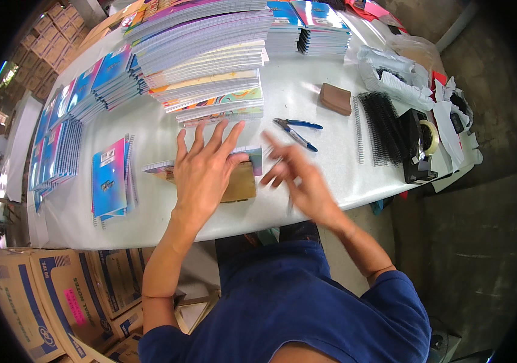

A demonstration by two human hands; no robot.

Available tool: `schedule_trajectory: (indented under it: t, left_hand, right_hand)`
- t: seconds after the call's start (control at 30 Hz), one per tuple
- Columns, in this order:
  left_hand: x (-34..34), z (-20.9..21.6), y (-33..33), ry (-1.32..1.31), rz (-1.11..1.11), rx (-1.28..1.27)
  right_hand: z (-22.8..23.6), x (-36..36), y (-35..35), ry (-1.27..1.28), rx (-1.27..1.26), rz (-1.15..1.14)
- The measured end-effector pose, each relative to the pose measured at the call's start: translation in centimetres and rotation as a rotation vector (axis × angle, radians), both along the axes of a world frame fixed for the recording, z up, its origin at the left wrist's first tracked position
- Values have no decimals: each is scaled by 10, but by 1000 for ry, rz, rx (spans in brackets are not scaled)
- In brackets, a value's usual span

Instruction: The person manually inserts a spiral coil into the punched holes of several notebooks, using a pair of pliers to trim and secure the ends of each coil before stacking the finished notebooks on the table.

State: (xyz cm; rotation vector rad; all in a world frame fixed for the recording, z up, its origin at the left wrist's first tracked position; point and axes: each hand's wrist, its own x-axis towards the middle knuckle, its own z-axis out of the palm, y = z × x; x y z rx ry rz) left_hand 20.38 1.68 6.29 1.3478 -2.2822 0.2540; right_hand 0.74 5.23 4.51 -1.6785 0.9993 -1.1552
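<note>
My left hand [204, 172] lies with its fingers spread over a notebook [252, 158] whose punched edge faces away from me. Under that hand a brown board [240, 186] shows, near the front edge of the table. Just right of the notebook is my right hand [301, 181], its fingers bent and smeared by motion. A thin grey streak runs below those fingers; I cannot make out whether they hold it. Blue-handled pliers [297, 131] rest beyond my right hand. To my left lie a few spiral notebooks [110, 175] with pink and blue covers.
Tall stacks of notebooks [201, 54] stand behind my hands, with more bound notebooks [58, 151] along the left. On the right are a brown block [335, 98], black spiral coils [382, 127] and a tape dispenser [418, 148]. Cardboard boxes [71, 296] fill the lower left.
</note>
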Motion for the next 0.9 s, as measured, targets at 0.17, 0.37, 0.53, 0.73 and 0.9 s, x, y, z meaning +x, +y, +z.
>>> schedule_trajectory:
  t: [0.17, 0.37, 0.53, 0.73, 0.9]
  left_hand:
    - [5, -2, 3, 31, -8, 48]
    - [2, 1, 2, -28, 1, -6]
    - [-8, 0, 7, -4, -25, -9]
    - [-8, -3, 5, 39, -57, 17]
    - [-7, -3, 2, 21, -44, 11]
  right_hand:
    - [4, 9, -4, 27, 68, -53]
    - [8, -9, -39, 329, -337, -101]
    - [22, -14, -51, 392, -298, 104]
    - [29, -24, -64, 445, -319, 295]
    - [37, -19, -58, 408, -392, 331]
